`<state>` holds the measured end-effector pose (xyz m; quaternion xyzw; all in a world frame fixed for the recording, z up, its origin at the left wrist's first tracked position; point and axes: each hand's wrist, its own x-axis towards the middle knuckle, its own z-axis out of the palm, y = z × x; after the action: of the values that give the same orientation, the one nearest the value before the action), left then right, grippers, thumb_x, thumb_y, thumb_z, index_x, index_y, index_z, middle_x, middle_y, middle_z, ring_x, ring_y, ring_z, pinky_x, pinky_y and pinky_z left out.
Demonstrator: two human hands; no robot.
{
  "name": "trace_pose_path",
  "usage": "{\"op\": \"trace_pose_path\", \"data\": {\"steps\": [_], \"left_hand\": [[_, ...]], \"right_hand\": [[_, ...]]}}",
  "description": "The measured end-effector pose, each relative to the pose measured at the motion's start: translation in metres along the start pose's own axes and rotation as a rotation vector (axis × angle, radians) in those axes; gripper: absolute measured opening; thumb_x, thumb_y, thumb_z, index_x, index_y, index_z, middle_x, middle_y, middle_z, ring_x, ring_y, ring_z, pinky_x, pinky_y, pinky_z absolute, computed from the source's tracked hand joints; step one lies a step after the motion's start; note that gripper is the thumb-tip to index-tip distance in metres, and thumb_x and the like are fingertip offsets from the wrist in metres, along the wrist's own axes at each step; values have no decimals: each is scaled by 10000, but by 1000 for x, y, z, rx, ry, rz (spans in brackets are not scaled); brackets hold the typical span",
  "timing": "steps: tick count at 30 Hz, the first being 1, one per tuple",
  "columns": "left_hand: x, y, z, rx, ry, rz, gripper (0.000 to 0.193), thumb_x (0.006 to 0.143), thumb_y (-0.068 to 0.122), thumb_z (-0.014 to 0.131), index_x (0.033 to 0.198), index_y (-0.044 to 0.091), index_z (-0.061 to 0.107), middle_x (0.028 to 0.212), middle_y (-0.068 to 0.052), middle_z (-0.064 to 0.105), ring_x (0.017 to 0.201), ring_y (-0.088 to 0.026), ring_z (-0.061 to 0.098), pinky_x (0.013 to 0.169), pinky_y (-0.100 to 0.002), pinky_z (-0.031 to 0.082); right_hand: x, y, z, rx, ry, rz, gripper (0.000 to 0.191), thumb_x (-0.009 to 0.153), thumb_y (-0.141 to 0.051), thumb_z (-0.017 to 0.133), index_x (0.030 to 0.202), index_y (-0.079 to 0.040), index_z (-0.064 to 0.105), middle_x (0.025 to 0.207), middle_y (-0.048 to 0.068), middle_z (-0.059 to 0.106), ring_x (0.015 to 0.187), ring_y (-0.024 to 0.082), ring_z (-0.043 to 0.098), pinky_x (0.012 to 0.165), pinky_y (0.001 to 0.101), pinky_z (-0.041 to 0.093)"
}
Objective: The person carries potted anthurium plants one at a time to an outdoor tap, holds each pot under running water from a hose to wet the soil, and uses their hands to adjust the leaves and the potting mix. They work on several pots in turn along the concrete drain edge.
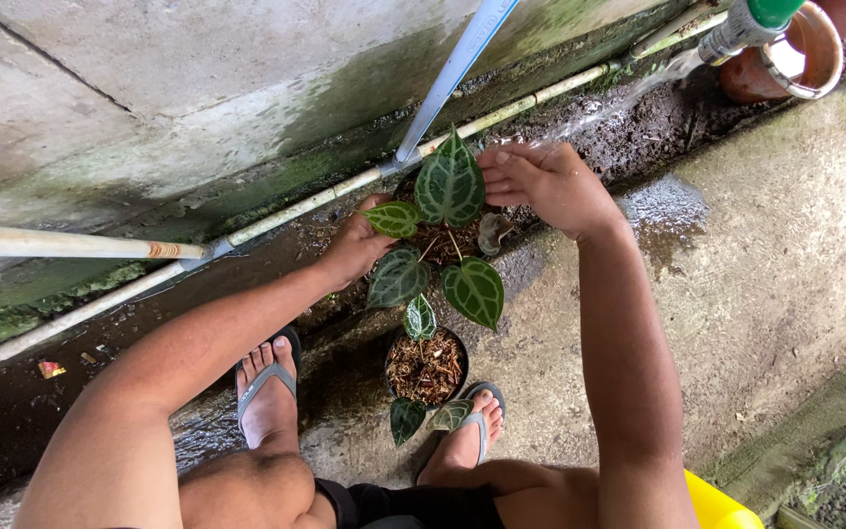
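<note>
Wet concrete floor (pixel 775 294) runs along a stained wall (pixel 149 88), with thin pipes (pixel 286 211) at its foot. The left hand (pixel 352 245) cups the side of a potted plant (pixel 447 235) with dark, pale-veined leaves, fingers wrapped against the pot. The right hand (pixel 545 181) hovers over the leaves, fingers together and holding nothing, under water spraying from a hose nozzle (pixel 736 29). Just below, between the sandalled feet (pixel 268 392), stands a second pot (pixel 427 367) filled with bark chips. A terracotta pot (pixel 824 59) lies beyond.
</note>
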<state>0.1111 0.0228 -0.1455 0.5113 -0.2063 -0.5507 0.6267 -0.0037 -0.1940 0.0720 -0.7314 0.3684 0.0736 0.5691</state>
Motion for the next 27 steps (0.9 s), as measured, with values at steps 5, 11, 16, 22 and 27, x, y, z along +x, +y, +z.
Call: {"op": "trace_pose_path", "data": {"steps": [5,11,16,22,27], "left_hand": [[3,7,1,77,33,-36,542,978,71,643,1470,156,432,1250,-55,685,1088,-175,666,937,-365,590],[6,12,-1,83,40,-25,577,981,101,647,1498,163,400,1250,-33,683,1067,-143,669,909,-331,590],[6,9,-3,11,0,83,495,997,70,647,1448,127,448,1265,-32,680,1123,-132,659,954,-319,565],[5,6,-4,8,10,86,447,988,65,655,1402,123,496,1258,-37,683,1164,-162,648,1009,-375,550],[1,3,-7,-13,35,59,516,946,75,664,1424,156,487,1323,-59,693,1242,-196,644,1113,-450,500]], "right_hand": [[2,3,-1,-3,37,26,348,1044,-176,508,1273,31,668,1180,217,744,1047,285,761,953,393,639],[6,4,-2,-18,41,-22,354,1064,-185,497,1261,49,675,1180,222,744,1068,272,764,957,380,648],[4,3,-2,-69,10,-15,352,1047,-171,488,1272,34,665,1176,228,744,1048,291,763,934,395,642],[3,1,-2,-96,31,-12,352,1066,-181,487,1221,60,692,1152,229,757,1045,281,778,933,387,654],[2,3,-6,-182,-20,-26,342,1052,-156,478,1234,30,700,1127,216,769,1005,266,785,919,378,657]]}}
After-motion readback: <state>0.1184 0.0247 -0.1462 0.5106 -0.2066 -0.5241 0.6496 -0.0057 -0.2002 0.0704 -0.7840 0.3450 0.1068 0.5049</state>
